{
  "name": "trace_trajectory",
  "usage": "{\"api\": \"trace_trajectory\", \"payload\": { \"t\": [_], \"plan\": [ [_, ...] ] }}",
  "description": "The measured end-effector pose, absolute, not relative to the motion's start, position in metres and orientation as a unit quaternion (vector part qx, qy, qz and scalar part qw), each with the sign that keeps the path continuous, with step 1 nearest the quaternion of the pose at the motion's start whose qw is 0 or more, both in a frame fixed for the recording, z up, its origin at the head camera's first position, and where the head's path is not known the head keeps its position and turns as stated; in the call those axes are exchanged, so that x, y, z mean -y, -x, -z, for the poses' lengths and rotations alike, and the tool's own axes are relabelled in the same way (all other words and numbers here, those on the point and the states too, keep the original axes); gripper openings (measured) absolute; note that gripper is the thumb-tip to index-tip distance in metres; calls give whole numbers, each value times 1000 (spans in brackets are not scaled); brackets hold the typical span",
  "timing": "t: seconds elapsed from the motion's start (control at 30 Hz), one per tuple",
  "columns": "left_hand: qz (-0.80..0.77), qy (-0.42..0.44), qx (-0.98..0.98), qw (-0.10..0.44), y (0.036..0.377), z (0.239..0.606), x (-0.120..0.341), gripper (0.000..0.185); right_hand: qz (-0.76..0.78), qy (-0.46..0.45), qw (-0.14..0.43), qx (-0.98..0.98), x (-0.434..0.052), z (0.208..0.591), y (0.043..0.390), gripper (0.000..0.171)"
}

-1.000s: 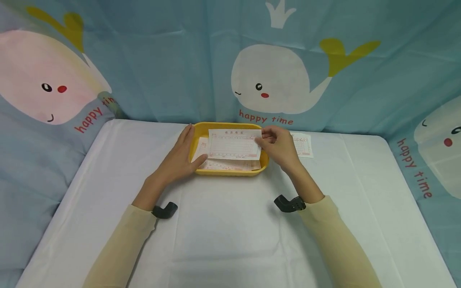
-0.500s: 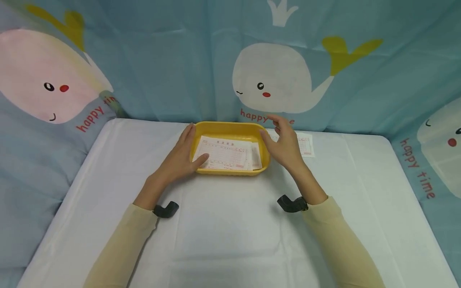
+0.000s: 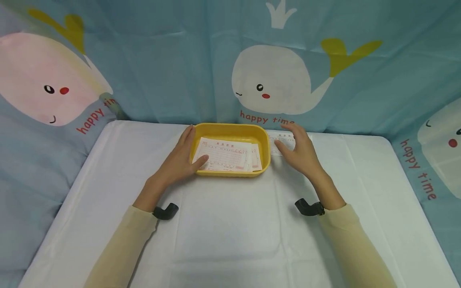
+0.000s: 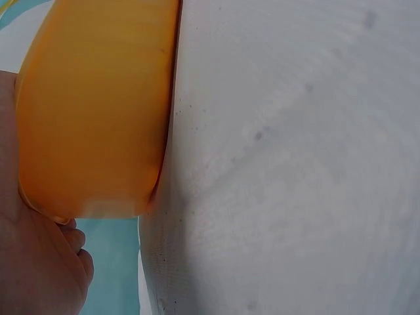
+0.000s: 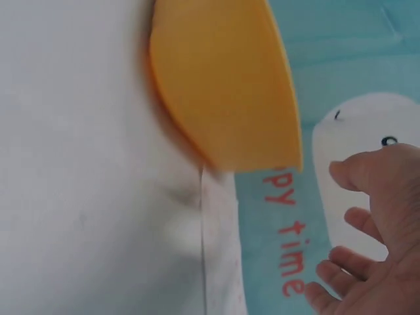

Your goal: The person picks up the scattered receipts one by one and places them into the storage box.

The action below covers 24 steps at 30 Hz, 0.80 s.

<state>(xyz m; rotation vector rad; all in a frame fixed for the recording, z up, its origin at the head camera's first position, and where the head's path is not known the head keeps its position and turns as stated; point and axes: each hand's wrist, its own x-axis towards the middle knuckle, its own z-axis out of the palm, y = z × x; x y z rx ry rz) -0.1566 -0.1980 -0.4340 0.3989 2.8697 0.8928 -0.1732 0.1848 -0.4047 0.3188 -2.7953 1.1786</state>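
Note:
My left hand [image 3: 177, 156] grips the left end of a yellow plastic tray [image 3: 230, 174], thumb over the front rim and fingers along its outer side. In the left wrist view the hand [image 4: 39, 262] lies against the tray's orange-yellow wall [image 4: 98, 111]. Several printed paper slips [image 3: 223, 154] with red lines lie overlapped inside the tray. Another slip [image 3: 286, 138] lies on the table just right of it, partly hidden by my right hand [image 3: 301, 154]. That hand is held over the slip with nothing in it, fingers spread and thumb apart, as the right wrist view also shows.
A white cloth covers the table [image 3: 227, 224]. Directly behind its back edge hangs a blue curtain [image 3: 173, 72] with whale prints. Each wrist wears a black camera mount [image 3: 165, 211].
My right hand has let go of a slip, which now lies with those in the tray. It has then moved right, away from the tray. The left hand has stayed put.

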Motion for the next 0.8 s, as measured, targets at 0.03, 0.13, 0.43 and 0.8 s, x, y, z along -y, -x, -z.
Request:
{"api": "trace_trajectory", "payload": {
  "t": [0.03, 0.13, 0.43, 0.8],
  "plan": [
    [-294, -131, -945, 54, 157, 434, 198, 104, -384, -105, 44, 916, -188, 406, 173, 56],
    [-295, -129, -945, 51, 157, 435, 198, 104, -380, -107, 45, 918, -196, 410, 173, 57],
    [-291, -130, -946, 55, 158, 434, 198, 104, -372, -98, 41, 922, -221, 421, 178, 58],
    [-289, -127, -947, 55, 157, 434, 200, 103, -363, -71, 25, 929, -242, 438, 181, 63]
  ]
}}
